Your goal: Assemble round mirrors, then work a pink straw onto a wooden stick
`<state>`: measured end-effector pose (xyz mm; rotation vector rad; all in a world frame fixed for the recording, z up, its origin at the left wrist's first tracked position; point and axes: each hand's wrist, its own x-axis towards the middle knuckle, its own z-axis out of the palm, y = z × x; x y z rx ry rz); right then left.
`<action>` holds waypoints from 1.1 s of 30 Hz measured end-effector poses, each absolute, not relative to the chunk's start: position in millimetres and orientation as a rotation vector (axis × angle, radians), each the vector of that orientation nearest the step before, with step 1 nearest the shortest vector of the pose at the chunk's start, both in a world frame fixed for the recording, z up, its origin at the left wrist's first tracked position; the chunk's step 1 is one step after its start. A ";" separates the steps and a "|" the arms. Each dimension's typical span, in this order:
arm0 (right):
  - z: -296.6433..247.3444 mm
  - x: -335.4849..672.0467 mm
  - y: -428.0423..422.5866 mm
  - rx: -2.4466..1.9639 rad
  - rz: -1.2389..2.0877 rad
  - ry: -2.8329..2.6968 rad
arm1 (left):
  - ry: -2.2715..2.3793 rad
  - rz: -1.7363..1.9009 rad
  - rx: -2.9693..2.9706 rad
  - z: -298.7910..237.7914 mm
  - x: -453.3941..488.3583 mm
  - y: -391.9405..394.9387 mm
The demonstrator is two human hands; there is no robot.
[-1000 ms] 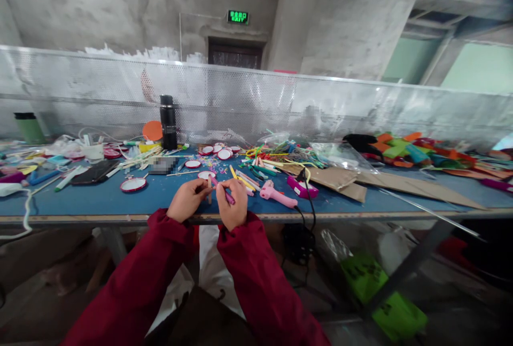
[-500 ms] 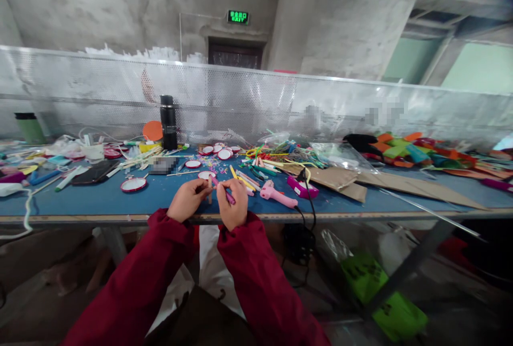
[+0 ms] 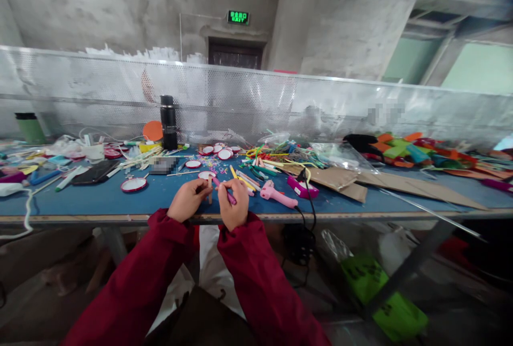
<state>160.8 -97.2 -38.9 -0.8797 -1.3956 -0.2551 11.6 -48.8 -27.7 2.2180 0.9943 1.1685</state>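
My left hand point(image 3: 189, 199) pinches a short flat wooden stick point(image 3: 210, 191) that stands upright above the table's front edge. In my right hand point(image 3: 234, 202) is a purple marker point(image 3: 230, 197), its upper end leaning toward the stick; whether they touch I cannot tell. Just behind both hands lies a round red-rimmed white lid point(image 3: 206, 174). Several markers point(image 3: 245, 179) lie right of my right hand, next to a pink glue gun point(image 3: 276, 194).
A purple box point(image 3: 302, 187) with a cable stands right of the glue gun. Brown cardboard point(image 3: 417, 188) lies farther right. A black bottle point(image 3: 169, 124) stands at the back, a dark phone point(image 3: 96, 172) lies left, and a perforated metal screen point(image 3: 256, 100) borders the blue table.
Hardly anything differs. My right hand and the marker have shifted very slightly to the right; my left hand holds the stick in the same place.
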 end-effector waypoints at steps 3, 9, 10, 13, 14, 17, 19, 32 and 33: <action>-38.2 160.6 -98.2 -0.877 -0.254 -1.394 | 0.990 1.168 2.211 -27.1 11.5 -49.9; -37.9 160.7 -99.2 -0.881 -0.239 -1.390 | 0.988 1.169 2.199 -27.0 11.7 -51.2; -38.1 160.7 -98.9 -0.878 -0.243 -1.392 | 0.984 1.169 2.197 -27.0 11.7 -51.1; -38.6 160.7 -97.7 -0.871 -0.253 -1.400 | 0.971 1.178 2.196 -27.2 11.7 -50.5; -38.7 160.7 -97.4 -0.870 -0.253 -1.400 | 0.968 1.179 2.197 -27.3 11.7 -50.3; -38.7 160.8 -97.3 -0.864 -0.255 -1.398 | 0.972 1.180 2.197 -27.9 11.8 -49.6; -38.6 160.8 -97.4 -0.860 -0.260 -1.405 | 0.976 1.181 2.195 -28.4 11.7 -49.2; -37.9 160.4 -97.6 -0.860 -0.259 -1.416 | 0.956 1.189 2.203 -29.4 11.8 -47.8; -38.0 160.4 -97.6 -0.861 -0.259 -1.419 | 0.958 1.187 2.201 -29.2 11.9 -48.0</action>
